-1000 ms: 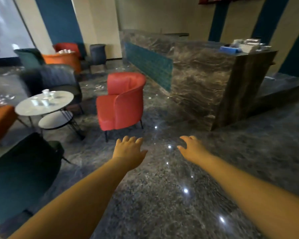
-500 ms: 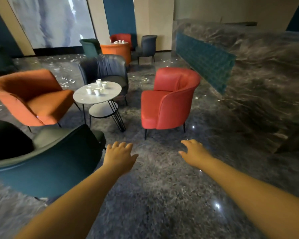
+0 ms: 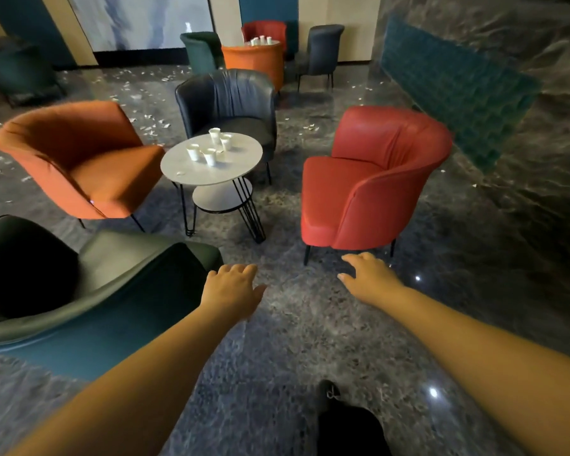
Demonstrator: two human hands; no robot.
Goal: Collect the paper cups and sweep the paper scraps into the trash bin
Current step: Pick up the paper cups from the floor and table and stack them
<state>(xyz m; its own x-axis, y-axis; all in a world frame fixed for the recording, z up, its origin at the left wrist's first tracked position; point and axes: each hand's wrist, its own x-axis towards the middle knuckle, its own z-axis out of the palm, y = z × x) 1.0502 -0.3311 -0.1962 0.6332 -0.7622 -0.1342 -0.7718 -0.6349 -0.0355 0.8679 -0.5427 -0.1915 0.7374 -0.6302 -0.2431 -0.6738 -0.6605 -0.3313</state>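
Note:
Several white paper cups (image 3: 210, 148) stand on a small round grey table (image 3: 244, 166) in the middle of the view, well ahead of my hands. More cups (image 3: 260, 40) sit on a far table behind an orange chair. White paper scraps (image 3: 148, 121) litter the dark floor at the back and left. My left hand (image 3: 231, 287) and my right hand (image 3: 369, 276) stretch forward over the floor, fingers relaxed and holding nothing. No trash bin is in view.
An orange armchair (image 3: 76, 156), a dark grey armchair (image 3: 227, 97), a red armchair (image 3: 372, 182) and a dark green armchair (image 3: 63, 284) ring the table. A marble counter (image 3: 524, 77) runs along the right. My dark shoe (image 3: 329, 394) shows below.
The view has swung left and moved closer to the round table and chairs; the counter has slid to the right edge. Both hands stay stretched out and hold nothing.

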